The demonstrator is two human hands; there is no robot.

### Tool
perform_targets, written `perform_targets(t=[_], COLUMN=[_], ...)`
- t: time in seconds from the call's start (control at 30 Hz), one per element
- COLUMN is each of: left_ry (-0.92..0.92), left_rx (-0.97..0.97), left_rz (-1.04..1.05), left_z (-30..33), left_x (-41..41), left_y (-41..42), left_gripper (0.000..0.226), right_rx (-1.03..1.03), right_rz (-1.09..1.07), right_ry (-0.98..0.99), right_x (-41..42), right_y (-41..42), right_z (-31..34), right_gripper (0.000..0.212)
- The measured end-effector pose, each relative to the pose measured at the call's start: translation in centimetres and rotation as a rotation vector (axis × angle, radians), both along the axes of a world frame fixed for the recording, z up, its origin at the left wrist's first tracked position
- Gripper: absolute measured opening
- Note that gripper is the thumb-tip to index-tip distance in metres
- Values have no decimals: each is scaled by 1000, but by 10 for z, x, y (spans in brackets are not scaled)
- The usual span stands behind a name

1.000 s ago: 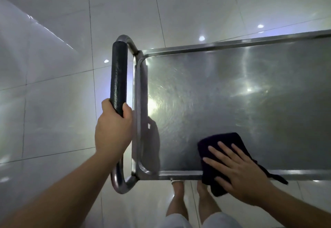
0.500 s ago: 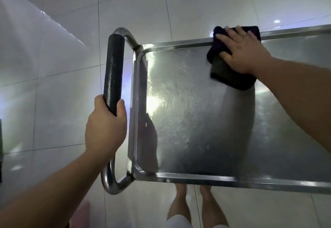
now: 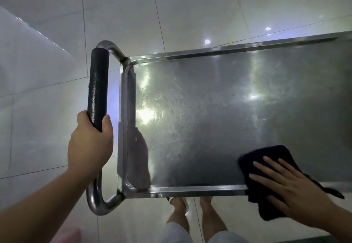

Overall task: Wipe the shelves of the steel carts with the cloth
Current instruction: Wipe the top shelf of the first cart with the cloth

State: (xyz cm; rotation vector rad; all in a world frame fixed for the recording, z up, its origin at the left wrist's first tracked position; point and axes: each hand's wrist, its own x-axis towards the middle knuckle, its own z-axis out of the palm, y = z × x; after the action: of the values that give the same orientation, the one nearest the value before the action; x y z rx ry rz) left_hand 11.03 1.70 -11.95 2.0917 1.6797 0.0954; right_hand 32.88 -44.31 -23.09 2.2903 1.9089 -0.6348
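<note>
Cloth: the dark cloth [image 3: 266,158] lies at the near right part of the top shelf. Its far part is flat on the steel, and its near part hangs over the front rim and down below it. A thin corner of it sticks out to the right, under the wrist.
Right hand: the right hand [image 3: 291,191] lies flat on the cloth with the fingers straight and a little spread, palm down. It presses on the cloth and does not curl around it. The fingers point to the far left.
Shelf: the top shelf [image 3: 219,113] of the steel cart is a flat tray with a low raised rim and rounded corners. The surface shows fine round scratch marks and bright reflections of lamps. Its right end runs out of the picture.
Handle: the handle [image 3: 98,88] is a bent steel tube at the left end of the shelf, with a black sleeve on its straight part.
Left hand: the left hand [image 3: 89,145] grips the near end of the black sleeve, fingers and thumb wrapped around it.
Person: two bare legs and light shorts show below the front rim.
Floor: the floor [image 3: 47,118] is of large pale glossy tiles with thin joints.
</note>
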Motion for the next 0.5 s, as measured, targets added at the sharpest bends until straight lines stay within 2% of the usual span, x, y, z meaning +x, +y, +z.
perform_targets(t=[0.17,0.23,0.37,0.5], left_ry=[-30,-33,-19,-6], left_rx=[-1,8,24,31], left_rz=[-1,-1,-7,-9], left_z=[2,2,-2,-5], left_x=[3,3,2,1], left_y=[-2,-3,-2,0], left_gripper=[30,30,26,27], right_rx=[54,81,91,125], right_rz=[39,-83,-435,-662], right_ry=[-5,-20,-38,-64], right_x=[70,121,222,264], right_y=[45,88,194,247], right_z=[-20,-32,-22,-14], right_gripper=[56,67,71,77])
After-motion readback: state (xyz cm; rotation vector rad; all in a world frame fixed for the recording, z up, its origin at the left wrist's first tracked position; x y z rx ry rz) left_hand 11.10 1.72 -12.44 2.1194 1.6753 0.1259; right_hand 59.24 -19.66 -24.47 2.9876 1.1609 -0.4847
